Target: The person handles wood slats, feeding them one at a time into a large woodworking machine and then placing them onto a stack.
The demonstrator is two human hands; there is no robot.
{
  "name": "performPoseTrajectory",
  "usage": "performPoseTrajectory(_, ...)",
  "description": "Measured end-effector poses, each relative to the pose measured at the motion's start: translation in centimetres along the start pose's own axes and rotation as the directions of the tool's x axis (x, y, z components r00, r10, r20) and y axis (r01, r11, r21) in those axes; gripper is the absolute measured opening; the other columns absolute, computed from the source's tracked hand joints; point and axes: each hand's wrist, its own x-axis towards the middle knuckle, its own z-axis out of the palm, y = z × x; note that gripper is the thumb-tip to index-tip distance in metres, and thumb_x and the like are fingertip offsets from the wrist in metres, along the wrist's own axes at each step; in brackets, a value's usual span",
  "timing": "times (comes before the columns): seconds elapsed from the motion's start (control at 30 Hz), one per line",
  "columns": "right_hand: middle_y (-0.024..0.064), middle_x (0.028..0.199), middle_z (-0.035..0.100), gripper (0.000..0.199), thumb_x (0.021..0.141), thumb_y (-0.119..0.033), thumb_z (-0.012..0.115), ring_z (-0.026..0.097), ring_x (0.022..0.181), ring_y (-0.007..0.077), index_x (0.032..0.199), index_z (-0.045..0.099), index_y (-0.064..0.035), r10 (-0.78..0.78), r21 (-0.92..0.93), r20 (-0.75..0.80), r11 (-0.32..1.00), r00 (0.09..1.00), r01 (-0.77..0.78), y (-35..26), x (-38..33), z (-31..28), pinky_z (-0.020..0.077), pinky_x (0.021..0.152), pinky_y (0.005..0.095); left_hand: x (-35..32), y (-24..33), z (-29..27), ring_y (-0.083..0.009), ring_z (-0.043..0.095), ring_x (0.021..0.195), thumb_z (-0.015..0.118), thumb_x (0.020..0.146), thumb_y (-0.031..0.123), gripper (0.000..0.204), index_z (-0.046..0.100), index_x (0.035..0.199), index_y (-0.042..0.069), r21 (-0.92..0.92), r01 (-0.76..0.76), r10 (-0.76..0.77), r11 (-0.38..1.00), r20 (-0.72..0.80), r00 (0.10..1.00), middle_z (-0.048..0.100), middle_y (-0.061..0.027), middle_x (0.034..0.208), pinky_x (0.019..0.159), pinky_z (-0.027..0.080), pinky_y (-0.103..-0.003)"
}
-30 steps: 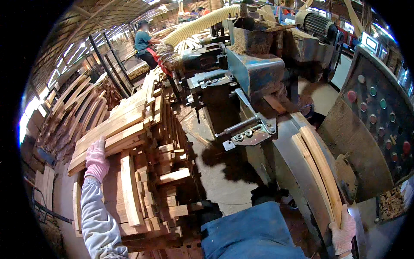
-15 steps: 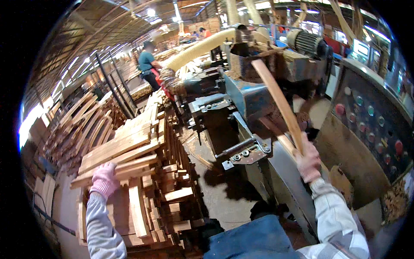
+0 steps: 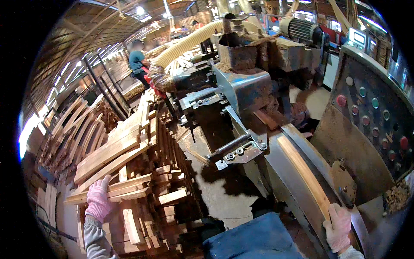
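Note:
My right hand [image 3: 337, 228], in a pink glove, is closed on the near end of a curved wooden slat [image 3: 302, 173]. The slat lies along a curved metal feed track [image 3: 288, 186] and points toward the woodworking machine's housing [image 3: 243, 90]. My left hand [image 3: 98, 199], also gloved in pink, has its fingers wrapped over wooden strips [image 3: 129, 188] on top of a tall stack of lumber [image 3: 172, 197]. The undersides of those strips are hidden from me.
A control panel [image 3: 371, 108] with coloured buttons stands at the right. Ahead, a metal bracket with rollers [image 3: 241, 151] juts toward the stack. A ribbed yellow hose [image 3: 189, 42] runs behind. Curved wooden pieces [image 3: 71, 138] pile up at the left. A co-worker [image 3: 137, 64] stands far off.
My right hand has come down and nearer, laying the raised curved slat along the track. My left hand has shifted slightly on the stack's strips. The view has turned a little.

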Motion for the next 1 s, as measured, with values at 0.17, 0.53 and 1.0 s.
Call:
performPoseTrajectory(0.17, 0.0174, 0.11, 0.066, 0.056, 0.076, -0.008, 0.077, 0.06, 0.11, 0.0412, 0.13, 0.062, -0.0041, -0.274, -0.063, -0.06, 0.961, 0.96, 0.27, 1.4, 6.0, 1.9, 0.0459, 0.101, 0.052, -0.3, 0.2, -1.1, -0.0354, 0.06, 0.122, 0.089, 0.064, 0.025, 0.074, 0.062, 0.132, 0.017, 0.062, 0.021, -0.024, 0.998, 0.048, 0.999, 0.065, -0.0126, 0.123, 0.107, 0.046, -0.046)
performPoseTrajectory(0.53, 0.0199, 0.124, 0.067, 0.056, 0.082, -0.018, 0.08, 0.06, 0.122, 0.0389, 0.134, 0.063, -0.0042, -0.242, 0.108, -0.134, 0.96, 0.961, 0.257, -3.4, 25.5, 13.1, 0.0467, 0.105, 0.0501, -1.2, 3.9, -9.6, -0.0379, 0.064, 0.112, 0.085, 0.063, 0.012, 0.059, 0.064, 0.118, 0.01, 0.196, -0.065, 0.147, 0.978, -0.439, 0.886, 0.067, -0.016, 0.112, 0.101, 0.048, -0.051)
performPoseTrajectory(1.0, 0.0203, 0.147, 0.06, 0.122, 0.066, -0.019, 0.096, 0.063, 0.13, 0.034, 0.165, 0.027, -0.0086, -0.258, 0.672, 0.018, 0.719, 0.966, 0.179, -15.1, 13.7, 0.9, 0.0519, 0.109, 0.0404, 8.0, 40.4, -10.8, -0.0239, 0.057, 0.087, 0.065, 0.091, 0.027, 0.014, 0.058, 0.098, 0.017, 0.616, -0.57, 0.837, 0.544, -0.353, 0.418, 0.056, -0.0017, 0.087, 0.09, 0.048, -0.052)
